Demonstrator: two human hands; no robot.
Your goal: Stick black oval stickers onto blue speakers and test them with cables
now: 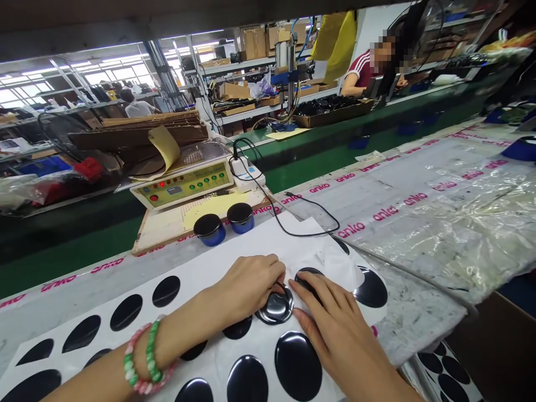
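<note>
A large white sheet (209,262) with rows of glossy black round stickers (298,365) lies on the bench. On it, beneath my hands, sits a shiny round black piece (276,308) with a rim. My left hand (253,285) has its fingertips pinched together at the upper edge of this piece; what exactly is between them is partly hidden. Fingers outstretched, my right hand (335,318) rests on the sheet just right of the piece, its thumb and forefinger near the edge. Behind the hands stand two blue round pots with black tops (210,229).
A control box (182,184) with lit buttons stands on a board at the back left. A black cable (310,234) loops onto the sheet. Plastic film (419,206) covers the bench to the right. A person (360,78) sits across the green conveyor (293,162).
</note>
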